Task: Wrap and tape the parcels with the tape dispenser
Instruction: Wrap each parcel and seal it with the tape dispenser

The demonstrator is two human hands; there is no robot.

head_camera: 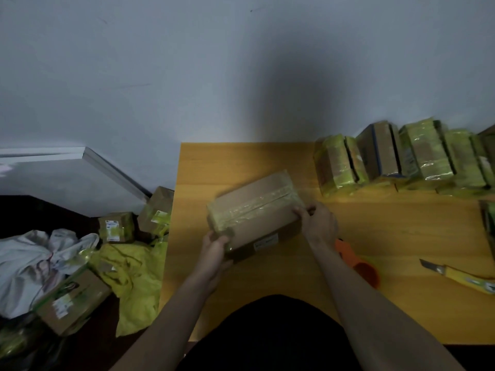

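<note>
Both hands hold one cardboard parcel (pixel 254 212) by its two ends. The left hand (pixel 214 246) grips the near left corner, the thumb on the top face and the fingers curled under the edge. The right hand (pixel 317 222) holds the right end, its fingers bent around the corner there; I cannot tell if they also pinch a loose end of tape. The parcel is tilted, its far side raised, and a strip of clear tape runs along its top seam. A small white label (pixel 265 241) sits on the side facing the person.

Just behind the right forearm, near to the grip, lies the orange tape dispenser (pixel 359 263) on the wooden table (pixel 241 162), partly hidden by the arm. Further to the right of it lies a yellow utility knife (pixel 460 277), well apart from the parcel.

Beyond the right hand, at the far edge of the table against the wall, stands a row of taped parcels (pixel 401 156). Left of the grip, down on the floor, are more cardboard boxes (pixel 116 227), crumpled yellow wrapping (pixel 134 277) and a white cloth (pixel 29 263).
</note>
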